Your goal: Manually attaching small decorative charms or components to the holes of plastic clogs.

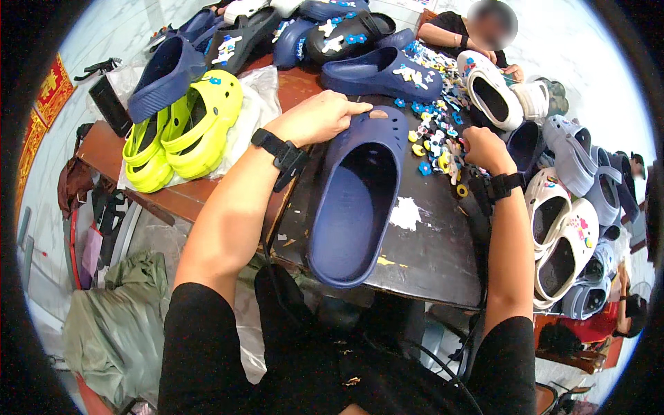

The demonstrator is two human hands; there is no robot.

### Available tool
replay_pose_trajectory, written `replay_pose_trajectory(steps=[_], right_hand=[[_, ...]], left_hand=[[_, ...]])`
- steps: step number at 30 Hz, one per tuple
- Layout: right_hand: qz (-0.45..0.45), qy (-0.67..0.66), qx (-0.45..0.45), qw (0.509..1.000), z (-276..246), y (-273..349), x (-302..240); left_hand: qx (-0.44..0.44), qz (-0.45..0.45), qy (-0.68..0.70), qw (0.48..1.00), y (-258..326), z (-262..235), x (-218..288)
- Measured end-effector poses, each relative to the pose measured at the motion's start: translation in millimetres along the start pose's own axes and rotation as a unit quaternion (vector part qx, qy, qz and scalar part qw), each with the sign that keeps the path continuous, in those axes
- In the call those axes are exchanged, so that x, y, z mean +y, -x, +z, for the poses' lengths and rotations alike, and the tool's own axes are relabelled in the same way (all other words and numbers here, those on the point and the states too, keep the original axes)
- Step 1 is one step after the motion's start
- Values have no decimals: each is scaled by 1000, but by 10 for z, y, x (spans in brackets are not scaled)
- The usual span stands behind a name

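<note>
A navy clog (360, 197) lies in front of me on the dark table, its heel toward me and its toe pointing away. My left hand (321, 117) is closed at the toe's left side, the index finger stretched along its front edge. A tan patch shows on the toe; I cannot tell what it is. To the right, my right hand (483, 149) is closed at the edge of a spread of small shoe charms (436, 138), yellow, blue, white and black. Whatever its fingertips pinch is hidden. Another navy clog (380, 72), with charms on it, lies just beyond.
Lime-green clogs (200, 124) stand on plastic wrap at left, a navy clog (166, 76) above them. White clogs (567, 249) with charms and pale blue clogs (574, 162) line the right side. Across the table sits another person (460, 34). A green cloth (117, 325) hangs at lower left.
</note>
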State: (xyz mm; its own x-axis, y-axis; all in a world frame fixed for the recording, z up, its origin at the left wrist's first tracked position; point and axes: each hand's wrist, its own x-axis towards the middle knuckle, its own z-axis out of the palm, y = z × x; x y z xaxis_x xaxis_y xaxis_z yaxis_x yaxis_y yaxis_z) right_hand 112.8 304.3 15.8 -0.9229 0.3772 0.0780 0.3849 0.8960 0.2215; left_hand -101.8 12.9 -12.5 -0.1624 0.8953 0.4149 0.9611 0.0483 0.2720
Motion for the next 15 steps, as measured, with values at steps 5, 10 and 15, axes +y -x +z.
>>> replay_pose_trajectory(steps=[5, 10, 15], right_hand=[[7, 10, 11, 1000, 87, -36, 121], [12, 8, 5, 1000, 65, -41, 32], [33, -41, 43, 998, 109, -58, 70]], left_hand=[[16, -1, -8, 1000, -20, 10, 24], [56, -13, -36, 998, 36, -10, -14], [71, -11, -35, 997, -2, -24, 4]])
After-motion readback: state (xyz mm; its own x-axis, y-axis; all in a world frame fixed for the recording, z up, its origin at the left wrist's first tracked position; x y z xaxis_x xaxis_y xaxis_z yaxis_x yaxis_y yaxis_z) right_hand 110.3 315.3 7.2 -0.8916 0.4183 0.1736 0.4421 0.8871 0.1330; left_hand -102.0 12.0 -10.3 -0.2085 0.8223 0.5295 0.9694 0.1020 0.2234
